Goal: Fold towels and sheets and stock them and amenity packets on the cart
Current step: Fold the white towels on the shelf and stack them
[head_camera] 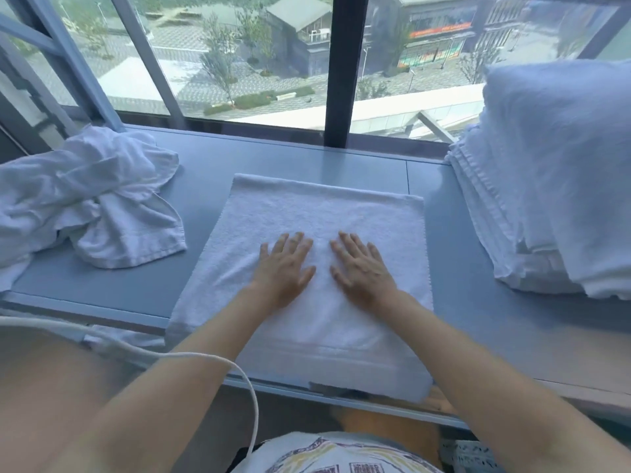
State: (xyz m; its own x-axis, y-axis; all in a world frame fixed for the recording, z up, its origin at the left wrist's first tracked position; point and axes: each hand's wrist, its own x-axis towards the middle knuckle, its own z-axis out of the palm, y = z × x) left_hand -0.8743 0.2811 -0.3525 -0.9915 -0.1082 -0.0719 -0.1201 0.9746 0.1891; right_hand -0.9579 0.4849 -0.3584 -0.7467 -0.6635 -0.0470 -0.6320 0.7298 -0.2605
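Observation:
A white terry towel (pixel 317 213) lies spread flat on the grey-blue window ledge (pixel 109 285), its near end hanging over the ledge's front edge. My left hand (pixel 283 268) and my right hand (pixel 362 269) rest side by side on the towel's middle, palms down with fingers straight and spread. Neither hand holds anything.
A crumpled heap of white linen (pixel 88 196) sits on the ledge at the left. A tall stack of folded white towels (pixel 546 186) stands at the right. Large windows (pixel 239 52) rise directly behind the ledge. A white cable (pixel 177 356) crosses my left arm.

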